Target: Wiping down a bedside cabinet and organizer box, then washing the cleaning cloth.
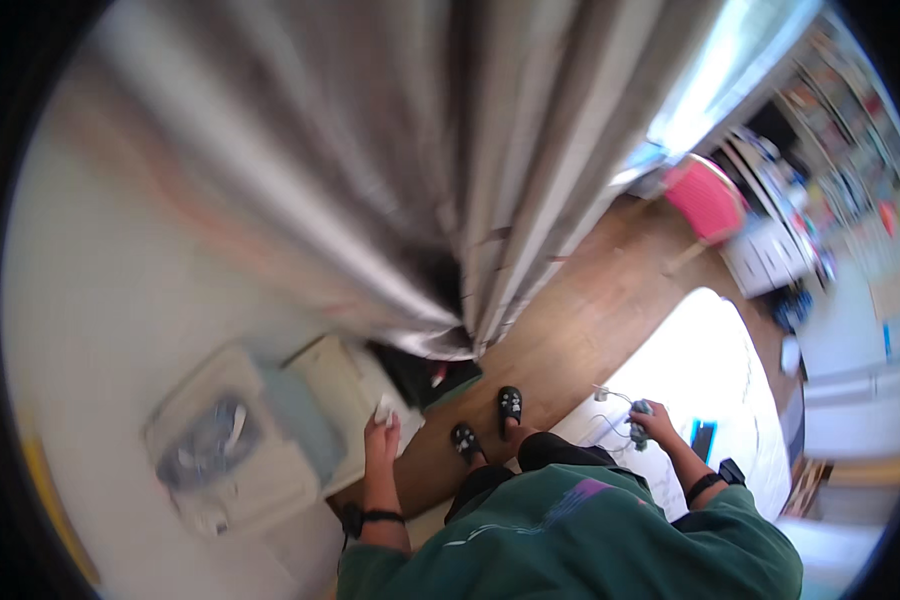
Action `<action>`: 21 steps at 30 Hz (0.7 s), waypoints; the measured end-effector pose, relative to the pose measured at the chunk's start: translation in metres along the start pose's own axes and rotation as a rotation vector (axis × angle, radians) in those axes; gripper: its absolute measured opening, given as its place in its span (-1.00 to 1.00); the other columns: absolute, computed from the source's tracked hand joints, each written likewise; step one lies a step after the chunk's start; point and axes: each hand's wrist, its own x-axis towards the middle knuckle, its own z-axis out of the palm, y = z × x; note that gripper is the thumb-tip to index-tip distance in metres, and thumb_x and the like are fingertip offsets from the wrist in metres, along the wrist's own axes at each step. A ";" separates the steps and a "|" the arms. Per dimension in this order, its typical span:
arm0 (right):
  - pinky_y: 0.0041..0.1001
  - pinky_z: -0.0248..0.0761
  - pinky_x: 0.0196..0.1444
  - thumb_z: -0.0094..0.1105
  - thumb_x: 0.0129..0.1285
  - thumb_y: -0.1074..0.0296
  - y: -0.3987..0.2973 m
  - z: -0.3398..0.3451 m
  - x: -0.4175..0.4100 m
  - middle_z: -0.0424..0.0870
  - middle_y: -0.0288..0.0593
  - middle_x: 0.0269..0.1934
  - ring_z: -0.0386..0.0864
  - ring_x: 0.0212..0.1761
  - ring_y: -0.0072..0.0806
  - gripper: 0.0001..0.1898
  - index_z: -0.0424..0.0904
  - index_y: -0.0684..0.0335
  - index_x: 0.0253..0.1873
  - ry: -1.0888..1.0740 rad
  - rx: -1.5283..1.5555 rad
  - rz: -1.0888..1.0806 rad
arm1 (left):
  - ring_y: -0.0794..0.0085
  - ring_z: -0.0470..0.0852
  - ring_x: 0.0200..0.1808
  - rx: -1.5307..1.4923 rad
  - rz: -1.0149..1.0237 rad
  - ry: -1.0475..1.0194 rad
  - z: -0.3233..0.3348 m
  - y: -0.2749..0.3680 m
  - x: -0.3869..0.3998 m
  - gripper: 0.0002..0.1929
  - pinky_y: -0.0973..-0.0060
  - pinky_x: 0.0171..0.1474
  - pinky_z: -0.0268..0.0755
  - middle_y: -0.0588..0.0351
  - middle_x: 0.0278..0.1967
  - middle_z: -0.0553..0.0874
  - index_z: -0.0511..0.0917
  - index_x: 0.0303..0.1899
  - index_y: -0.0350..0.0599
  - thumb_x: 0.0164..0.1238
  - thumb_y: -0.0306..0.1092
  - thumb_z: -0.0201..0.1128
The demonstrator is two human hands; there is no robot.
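Note:
My left hand (382,435) is raised over the edge of a pale cabinet at the lower left, its fingers closed on a small crumpled white item (385,410), perhaps tissue or cloth. On the other side, my right hand (654,421) grips a grey-green bundle (639,424), which looks like a bunched cloth; blur hides its exact kind. Thin cable (607,421) loops lie beside that bundle on the bed's white cover (690,352), near a small white plug-like piece (601,394). A phone-like dark device with a blue edge (703,441) rests on the bed by my right forearm.
Long grey-beige curtains (495,187) hang in front of me. Below them stands a dark open box (435,379). A pale cabinet holding a grey basin-like item (210,446) is at left. A pink chair (703,201), white drawers (769,255) and shelves are at upper right, beyond wooden floor (570,307).

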 end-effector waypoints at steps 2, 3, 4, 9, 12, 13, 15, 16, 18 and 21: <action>-0.44 0.53 -0.22 0.30 0.22 0.39 0.011 -0.016 -0.016 0.74 -0.17 -0.35 0.68 -0.34 -0.46 -0.84 0.64 0.35 -0.19 0.107 0.065 0.030 | 0.24 0.69 -0.05 0.082 -0.171 -0.002 0.009 -0.020 -0.001 -0.64 0.40 -0.04 0.64 -0.09 -0.02 0.66 0.50 0.09 -0.33 0.27 -0.77 0.05; -0.44 0.53 -0.23 0.31 0.22 0.39 0.007 -0.019 -0.014 0.74 -0.18 -0.36 0.67 -0.35 -0.48 -0.85 0.64 0.35 -0.19 0.126 0.098 0.018 | 0.24 0.70 -0.05 0.136 -0.262 -0.048 0.011 -0.023 0.013 -0.65 0.39 -0.06 0.65 -0.10 -0.01 0.66 0.51 0.08 -0.32 0.28 -0.77 0.05; -0.45 0.52 -0.25 0.31 0.22 0.40 0.013 -0.025 -0.020 0.74 -0.19 -0.37 0.66 -0.36 -0.49 -0.85 0.64 0.35 -0.19 0.152 0.123 0.018 | 0.24 0.70 -0.05 0.225 -0.338 -0.137 0.031 -0.036 0.019 -0.65 0.39 -0.08 0.66 -0.10 0.00 0.66 0.51 0.08 -0.31 0.30 -0.76 0.05; -0.49 0.45 -0.32 0.33 0.21 0.38 0.072 -0.066 -0.037 0.69 -0.26 -0.44 0.58 -0.42 -0.58 -0.86 0.65 0.33 -0.23 0.437 0.414 0.073 | 0.31 0.67 -0.22 0.591 -0.501 -0.321 0.195 -0.155 0.021 -0.62 0.51 -0.28 0.55 -0.02 -0.05 0.67 0.51 0.12 -0.26 0.29 -0.73 0.07; -0.50 0.43 -0.37 0.33 0.21 0.40 0.106 -0.090 -0.026 0.64 -0.29 -0.47 0.55 -0.45 -0.60 -0.87 0.61 0.32 -0.26 0.572 0.434 0.068 | 0.46 0.67 -0.21 0.943 -0.543 -0.513 0.269 -0.223 0.060 -0.64 0.62 -0.34 0.50 0.13 -0.11 0.70 0.54 0.11 -0.15 0.31 -0.67 0.14; -0.50 0.43 -0.37 0.33 0.21 0.40 0.120 -0.097 -0.022 0.64 -0.29 -0.47 0.55 -0.45 -0.60 -0.87 0.61 0.32 -0.26 0.589 0.452 0.075 | 0.52 0.67 -0.29 0.984 -0.549 -0.506 0.302 -0.250 0.066 -0.70 0.66 -0.41 0.45 0.16 -0.18 0.71 0.56 0.08 -0.14 0.36 -0.62 0.14; -0.48 0.49 -0.29 0.34 0.20 0.44 0.143 -0.109 -0.014 0.69 -0.26 -0.39 0.61 -0.38 -0.57 -0.86 0.63 0.33 -0.18 0.607 0.484 0.113 | 0.58 0.59 -0.47 1.112 -0.531 -0.529 0.361 -0.301 0.080 -0.78 0.66 -0.54 0.32 0.21 -0.32 0.69 0.61 0.00 -0.12 0.41 -0.56 0.14; -0.48 0.49 -0.30 0.34 0.20 0.45 0.144 -0.115 -0.007 0.67 -0.28 -0.41 0.60 -0.40 -0.57 -0.86 0.63 0.34 -0.17 0.622 0.526 0.133 | 0.60 0.57 -0.48 1.144 -0.490 -0.533 0.380 -0.325 0.094 -0.81 0.67 -0.54 0.30 0.22 -0.35 0.70 0.63 -0.04 -0.11 0.43 -0.53 0.12; -0.49 0.48 -0.32 0.34 0.21 0.45 0.147 -0.131 0.005 0.66 -0.29 -0.42 0.60 -0.42 -0.58 -0.86 0.63 0.33 -0.17 0.629 0.581 0.178 | 0.66 0.47 -0.59 1.221 -0.396 -0.571 0.427 -0.375 0.107 -0.84 0.66 -0.58 0.21 0.28 -0.49 0.63 0.68 -0.17 -0.11 0.46 -0.46 0.10; -0.50 0.46 -0.38 0.33 0.22 0.45 0.161 -0.160 0.023 0.64 -0.29 -0.45 0.58 -0.46 -0.58 -0.86 0.62 0.33 -0.16 0.633 0.596 0.212 | 0.61 0.47 -0.57 1.239 -0.362 -0.606 0.497 -0.460 0.130 -0.74 0.60 -0.59 0.23 0.23 -0.45 0.62 0.68 -0.04 -0.14 0.39 -0.51 0.04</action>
